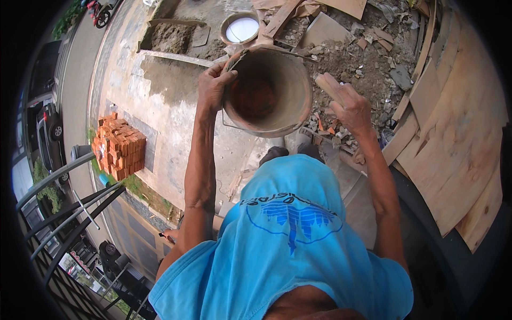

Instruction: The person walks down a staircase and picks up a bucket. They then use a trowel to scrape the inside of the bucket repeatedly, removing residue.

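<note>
My left hand (215, 88) is closed on the left rim of a mud-stained bucket (293, 90), fingers outside and thumb over the edge. The bucket is tilted so its inside faces me. Grey residue coats its wall, and the bottom looks reddish. Its thin wire handle (237, 127) hangs along the near side. Right of the bucket and apart from it, my right hand (352, 109) is closed around a short tan stick (330, 89) that looks like a wooden handle. The rest of that piece, if any, is hidden.
Beyond stand a bucket of whitish liquid (242, 30) and a wooden-edged mixing box (176, 38) with grey mortar. Rubble (368, 64) covers the right ground beside plywood sheets (453, 144). A brick stack (120, 146) stands left. Another person's hand (170, 234) shows beside my left arm.
</note>
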Available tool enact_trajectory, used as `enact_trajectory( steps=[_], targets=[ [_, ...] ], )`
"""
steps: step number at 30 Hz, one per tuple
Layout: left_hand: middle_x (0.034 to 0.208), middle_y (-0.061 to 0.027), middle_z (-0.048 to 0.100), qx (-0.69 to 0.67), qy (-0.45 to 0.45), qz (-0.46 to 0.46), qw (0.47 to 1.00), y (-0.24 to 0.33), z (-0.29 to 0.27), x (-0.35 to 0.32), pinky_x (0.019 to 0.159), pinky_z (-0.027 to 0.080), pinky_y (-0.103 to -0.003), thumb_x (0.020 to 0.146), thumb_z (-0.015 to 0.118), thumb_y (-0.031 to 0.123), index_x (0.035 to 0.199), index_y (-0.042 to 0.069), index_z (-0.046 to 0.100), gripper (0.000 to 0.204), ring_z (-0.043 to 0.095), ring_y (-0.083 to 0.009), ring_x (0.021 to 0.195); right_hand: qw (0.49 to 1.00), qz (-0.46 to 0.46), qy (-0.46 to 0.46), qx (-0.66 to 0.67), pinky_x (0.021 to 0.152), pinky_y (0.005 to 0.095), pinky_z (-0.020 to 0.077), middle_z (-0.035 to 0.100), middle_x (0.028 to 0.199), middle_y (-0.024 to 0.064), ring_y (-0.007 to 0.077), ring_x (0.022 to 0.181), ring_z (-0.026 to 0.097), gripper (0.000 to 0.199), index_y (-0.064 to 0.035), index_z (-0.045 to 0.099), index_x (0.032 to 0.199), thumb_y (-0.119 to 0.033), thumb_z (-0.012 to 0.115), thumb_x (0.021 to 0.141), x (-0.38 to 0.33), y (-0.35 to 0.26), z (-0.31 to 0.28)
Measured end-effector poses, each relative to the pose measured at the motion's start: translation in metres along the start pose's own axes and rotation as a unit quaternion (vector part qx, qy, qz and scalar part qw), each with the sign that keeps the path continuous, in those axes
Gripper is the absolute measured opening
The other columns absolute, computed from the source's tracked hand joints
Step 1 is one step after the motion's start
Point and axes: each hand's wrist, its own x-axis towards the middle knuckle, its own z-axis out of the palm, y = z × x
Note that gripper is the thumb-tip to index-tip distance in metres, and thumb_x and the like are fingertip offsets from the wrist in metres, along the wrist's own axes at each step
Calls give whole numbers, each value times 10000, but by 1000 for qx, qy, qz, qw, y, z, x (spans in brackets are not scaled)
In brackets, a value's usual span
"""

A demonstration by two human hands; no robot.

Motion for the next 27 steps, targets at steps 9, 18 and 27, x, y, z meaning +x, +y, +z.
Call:
enact_trajectory(
  steps=[9,18,27],
  targets=[
    [1016,-95,722,205,-115,34,971,41,28,11,825,542,-282,845,687,57,1195,-62,674,370,673,-141,871,984,-92,-58,-138,564,372,565,545,845,64,240,639,639,835,-337,472,1487,-50,678,731,14,0,-36],
    [916,-108,733,283,-89,80,952,34,40,27,792,545,-302,788,695,101,1150,-69,703,400,673,-158,796,967,39,-222,-116,572,423,570,581,916,132,317,720,691,716,-279,456,1488,-54,651,837,-20,-16,-14],
    [865,-153,723,291,-107,114,944,23,58,41,785,545,-330,759,708,134,1105,-46,721,390,679,-199,761,963,21,-212,-162,578,429,581,589,957,135,315,725,701,664,-234,438,1497,-52,593,878,-14,-31,22]
  ],
)
